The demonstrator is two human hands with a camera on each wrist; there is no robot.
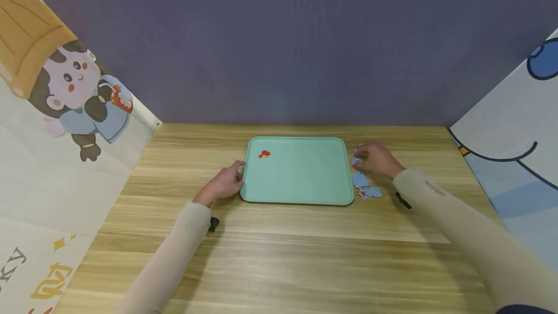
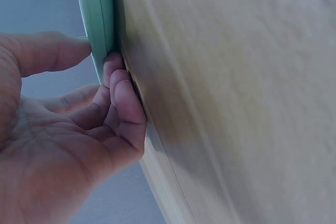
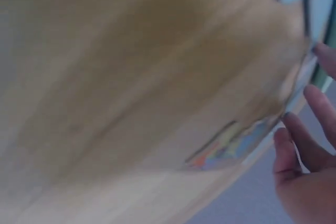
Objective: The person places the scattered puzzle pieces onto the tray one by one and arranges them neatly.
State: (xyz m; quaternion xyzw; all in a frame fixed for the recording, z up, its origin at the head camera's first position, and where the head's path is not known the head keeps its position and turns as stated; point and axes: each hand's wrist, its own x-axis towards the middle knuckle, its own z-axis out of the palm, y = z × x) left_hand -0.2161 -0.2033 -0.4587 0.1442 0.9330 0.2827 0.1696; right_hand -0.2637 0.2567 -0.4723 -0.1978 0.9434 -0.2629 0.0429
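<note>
A mint-green tray [image 1: 301,178] lies flat on the wooden table. My left hand [image 1: 225,181] holds its left edge. In the left wrist view, the thumb [image 2: 58,53] presses against the tray rim [image 2: 97,3], and the other fingers curl at the table side. Near its upper left corner, the tray bears a small red and yellow puzzle piece [image 1: 264,154]. Just beyond the right edge, my right hand [image 1: 377,158] reaches over light-blue puzzle pieces [image 1: 360,179]. Its fingertips are at the pieces, with thumb and forefinger apart. A multicoloured piece [image 3: 226,148] lies close by its fingers.
More blue pieces [image 1: 371,192] lie in a loose group beside the tray's lower right corner. A dark blue wall panel [image 1: 301,47] stands behind the wooden table [image 1: 305,256]. Cartoon-printed panels [image 1: 52,168] flank both sides.
</note>
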